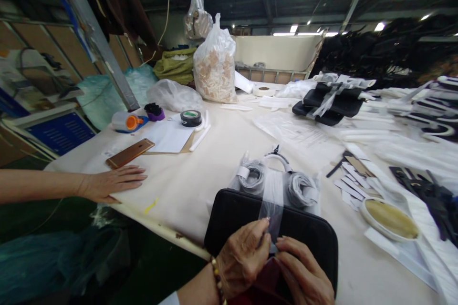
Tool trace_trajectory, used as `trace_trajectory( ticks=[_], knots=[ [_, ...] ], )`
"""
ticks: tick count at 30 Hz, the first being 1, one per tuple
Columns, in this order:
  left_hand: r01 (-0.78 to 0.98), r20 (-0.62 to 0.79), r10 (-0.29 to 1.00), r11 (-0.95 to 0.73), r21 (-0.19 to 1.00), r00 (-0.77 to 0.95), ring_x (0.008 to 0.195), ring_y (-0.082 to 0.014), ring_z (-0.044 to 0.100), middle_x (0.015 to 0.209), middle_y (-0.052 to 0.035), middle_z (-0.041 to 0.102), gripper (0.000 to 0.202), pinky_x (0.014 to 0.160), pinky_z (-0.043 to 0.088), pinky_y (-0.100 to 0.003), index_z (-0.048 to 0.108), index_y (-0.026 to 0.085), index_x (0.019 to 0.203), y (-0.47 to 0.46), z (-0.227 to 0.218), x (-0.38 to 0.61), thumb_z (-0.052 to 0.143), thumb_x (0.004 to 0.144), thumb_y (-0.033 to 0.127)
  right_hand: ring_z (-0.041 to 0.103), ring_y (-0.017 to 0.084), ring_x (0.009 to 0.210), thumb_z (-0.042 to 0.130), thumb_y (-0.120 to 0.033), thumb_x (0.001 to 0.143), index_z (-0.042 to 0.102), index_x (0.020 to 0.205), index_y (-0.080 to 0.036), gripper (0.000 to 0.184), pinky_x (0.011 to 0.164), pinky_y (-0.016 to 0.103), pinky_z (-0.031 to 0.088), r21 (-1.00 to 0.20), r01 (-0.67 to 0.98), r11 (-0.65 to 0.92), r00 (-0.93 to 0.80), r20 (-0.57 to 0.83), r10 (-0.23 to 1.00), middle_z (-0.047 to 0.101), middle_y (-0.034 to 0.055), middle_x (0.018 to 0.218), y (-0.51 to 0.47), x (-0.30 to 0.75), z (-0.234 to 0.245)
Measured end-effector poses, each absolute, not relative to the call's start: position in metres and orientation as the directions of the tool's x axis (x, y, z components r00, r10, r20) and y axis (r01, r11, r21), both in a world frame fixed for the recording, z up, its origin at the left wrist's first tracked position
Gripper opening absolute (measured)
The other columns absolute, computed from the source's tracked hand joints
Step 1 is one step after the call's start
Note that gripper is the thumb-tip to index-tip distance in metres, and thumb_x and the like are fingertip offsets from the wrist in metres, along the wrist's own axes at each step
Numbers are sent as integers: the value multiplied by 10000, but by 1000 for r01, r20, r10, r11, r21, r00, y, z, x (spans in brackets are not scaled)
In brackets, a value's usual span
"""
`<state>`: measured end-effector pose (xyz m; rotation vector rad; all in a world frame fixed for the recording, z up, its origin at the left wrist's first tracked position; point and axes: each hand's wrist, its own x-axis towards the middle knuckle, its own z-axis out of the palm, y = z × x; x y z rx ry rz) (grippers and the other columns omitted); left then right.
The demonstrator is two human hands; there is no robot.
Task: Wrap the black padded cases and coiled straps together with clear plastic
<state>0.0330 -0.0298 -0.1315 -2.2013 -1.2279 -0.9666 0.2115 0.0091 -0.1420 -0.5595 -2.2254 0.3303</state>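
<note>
A black flat bag (pixel 232 217) lies at the table's front edge, partly covered by my hands. Behind it sit coiled straps (pixel 302 188) and a handle in clear wrap. A strip of translucent plastic (pixel 274 193) runs from between the coils down over the bag's front. My left hand (pixel 241 257), a beaded bracelet on its wrist, is closed with thumb and finger pinching the strip's lower part. Close beside it, my right hand (pixel 304 271) has thumb and fingers pressed together at the strip's lower end. What lies under my palms is partly hidden.
Another person's hand (pixel 112 182) rests flat on the table at left, near a phone (pixel 130 153). Behind are a tape roll (pixel 191 118) and a bag of scraps (pixel 214 69). Wrapped black bags (pixel 329 102), paper strips (pixel 350 183) and a round dish (pixel 390 219) lie right.
</note>
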Motion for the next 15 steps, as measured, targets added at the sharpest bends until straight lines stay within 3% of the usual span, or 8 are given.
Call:
trace_trajectory(
  ticks=[7,12,15],
  knots=[
    [858,754,560,-513,-11,344,1159,-229,491,1069,-173,601,200,903,508,-291,583,15,988,-33,-134,33,440,857,67,590,169,977,486,-147,872,608,891,-160,124,847,245,520,-435,285,854,-569,641,516,610,91,955,8,211,-140],
    [822,714,583,-569,20,387,1072,-214,553,985,-131,650,272,898,509,-313,606,26,1007,-33,-135,31,370,886,88,617,162,891,521,-115,844,615,851,-139,96,800,239,535,-361,281,889,-557,693,458,637,90,869,10,208,-135],
    [814,731,569,-580,31,378,1005,-196,582,958,-106,669,298,844,518,-306,628,45,967,-32,-135,31,343,896,95,621,170,875,501,-140,862,631,835,-153,133,762,256,539,-380,308,872,-522,699,489,649,90,855,8,205,-133]
  ],
)
